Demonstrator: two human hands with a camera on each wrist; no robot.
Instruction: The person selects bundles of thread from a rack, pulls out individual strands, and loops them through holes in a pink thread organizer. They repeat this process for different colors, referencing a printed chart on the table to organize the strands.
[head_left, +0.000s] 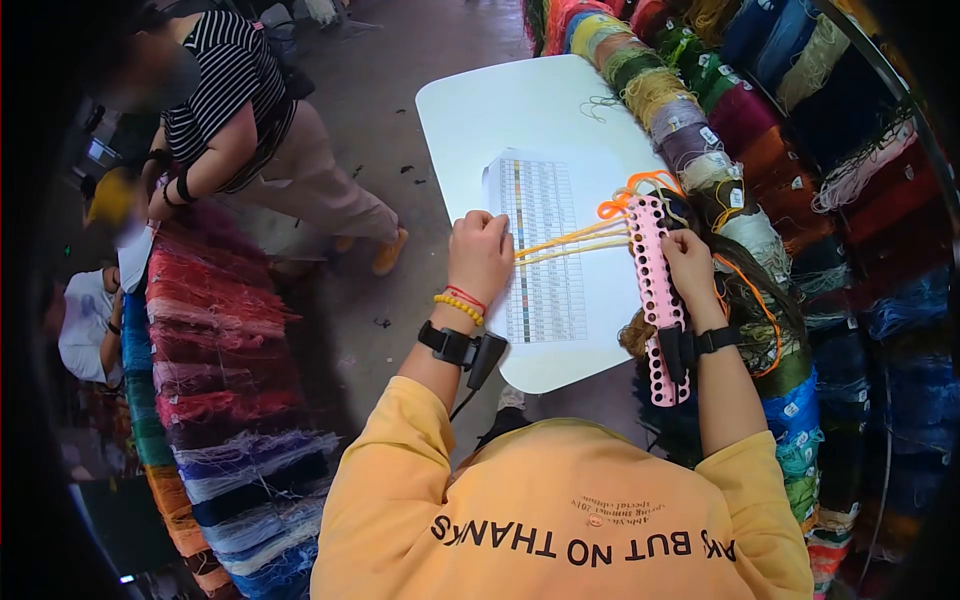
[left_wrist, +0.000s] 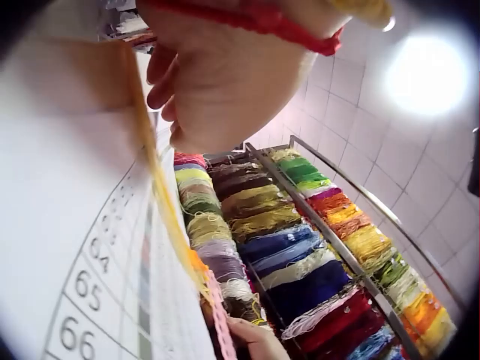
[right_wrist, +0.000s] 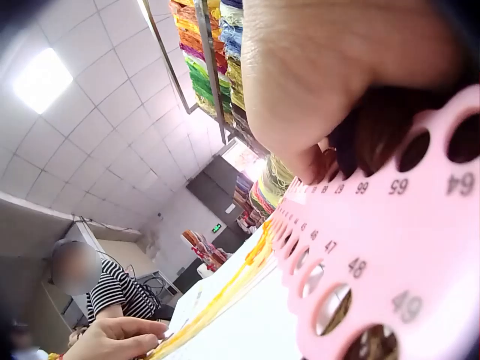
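A bundle of yellow-orange embroidery thread [head_left: 570,242] stretches across a printed number chart [head_left: 548,300] on the white table. Its left end is pinched in my left hand [head_left: 480,252], whose fingertips show at the thread in the right wrist view. My right hand [head_left: 690,268] grips the edge of a long pink thread organizer card [head_left: 651,265] with numbered holes along both sides. Bright orange loops [head_left: 612,208] hang at the card's upper end, where the threads meet it. In the right wrist view, the right thumb and fingers partly cover the row of holes [right_wrist: 414,152].
The white table [head_left: 525,105] has a rounded edge near my body. Racks of coloured thread skeins [head_left: 760,160] stand close on the right, with another rack [head_left: 215,340] on the left. Across the aisle, a person in a striped shirt [head_left: 235,95] leans over.
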